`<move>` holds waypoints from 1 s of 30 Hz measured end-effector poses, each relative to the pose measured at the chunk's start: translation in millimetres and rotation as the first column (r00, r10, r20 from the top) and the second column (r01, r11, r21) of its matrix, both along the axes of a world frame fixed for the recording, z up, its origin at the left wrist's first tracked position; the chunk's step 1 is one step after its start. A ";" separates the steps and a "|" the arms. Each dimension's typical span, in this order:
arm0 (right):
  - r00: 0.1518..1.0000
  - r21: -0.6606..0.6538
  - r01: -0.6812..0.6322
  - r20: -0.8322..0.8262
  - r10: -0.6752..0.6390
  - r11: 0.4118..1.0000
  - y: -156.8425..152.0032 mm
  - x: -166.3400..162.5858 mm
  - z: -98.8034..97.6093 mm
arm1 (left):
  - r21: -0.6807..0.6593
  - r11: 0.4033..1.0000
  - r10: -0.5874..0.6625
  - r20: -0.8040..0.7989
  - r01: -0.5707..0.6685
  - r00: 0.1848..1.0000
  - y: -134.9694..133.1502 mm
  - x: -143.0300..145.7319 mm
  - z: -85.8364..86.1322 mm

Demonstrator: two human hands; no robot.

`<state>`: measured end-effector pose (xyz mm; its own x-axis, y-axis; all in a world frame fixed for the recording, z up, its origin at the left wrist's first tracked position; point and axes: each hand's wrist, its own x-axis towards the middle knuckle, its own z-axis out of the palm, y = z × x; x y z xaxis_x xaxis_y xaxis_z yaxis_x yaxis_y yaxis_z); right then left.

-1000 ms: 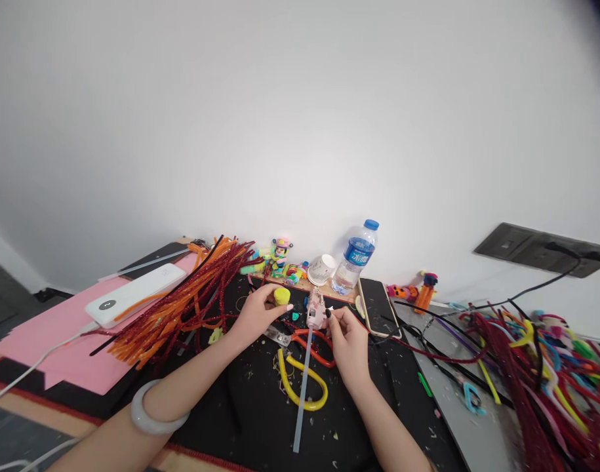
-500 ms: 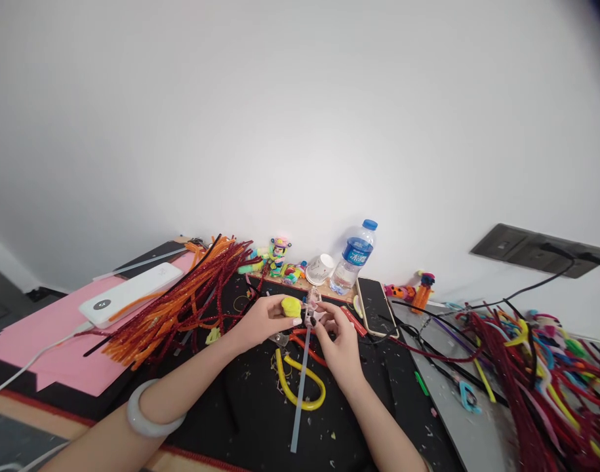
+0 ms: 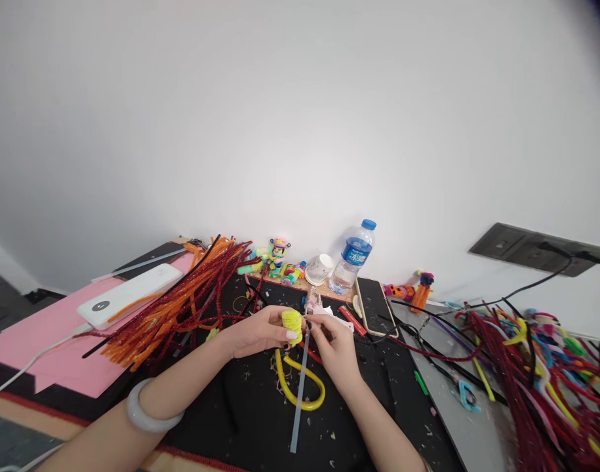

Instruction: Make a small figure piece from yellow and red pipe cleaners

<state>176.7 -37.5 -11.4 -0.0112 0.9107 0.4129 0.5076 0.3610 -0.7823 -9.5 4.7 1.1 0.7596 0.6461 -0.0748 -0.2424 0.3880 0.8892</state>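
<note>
My left hand [image 3: 258, 330] pinches a small yellow fuzzy coil [image 3: 292, 321] above the black mat [image 3: 250, 406]. My right hand [image 3: 333, 342] is closed next to it, fingertips pressed against the coil's right side; a tiny dark piece may sit between them, too small to name. A pink hot glue gun [image 3: 313, 303] rests just behind the hands, its long clear glue stick [image 3: 300, 387] running toward me. Under the hands lie a bent yellow pipe cleaner [image 3: 300, 390] and red-handled pliers [image 3: 314, 354].
A heap of orange and red pipe cleaners [image 3: 181, 301] and a white power bank [image 3: 132, 294] on pink paper [image 3: 48, 341] lie left. Behind stand a pipe-cleaner figure [image 3: 278, 253], paper cup [image 3: 320, 268], water bottle [image 3: 351, 257] and phone [image 3: 376, 306]. Mixed pipe cleaners [image 3: 530, 367] pile at right.
Both hands came together and drew slightly toward me. The left hand turned the yellow coil toward the right hand, whose fingers left the glue gun and now touch the coil.
</note>
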 end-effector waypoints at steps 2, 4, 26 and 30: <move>1.000 0.059 0.003 -0.015 -0.002 0.998 -2.2 0.0 2.8 | 0.008 1.000 0.016 -0.032 -0.016 0.999 0.3 0.3 0.9; 0.998 0.125 -0.061 -0.012 0.063 0.990 -4.9 -2.6 5.9 | 0.023 0.999 0.046 -0.060 -0.045 0.997 0.5 1.0 0.7; 0.978 0.007 0.112 -0.179 -0.109 0.994 -0.6 -5.7 -6.3 | 0.744 0.601 0.663 -0.259 -0.292 0.702 15.3 -3.0 -1.3; 0.983 0.029 0.132 -0.134 -0.127 0.991 0.2 -5.8 -6.0 | 0.941 0.331 0.884 -0.281 -0.075 0.374 26.8 -13.1 -11.7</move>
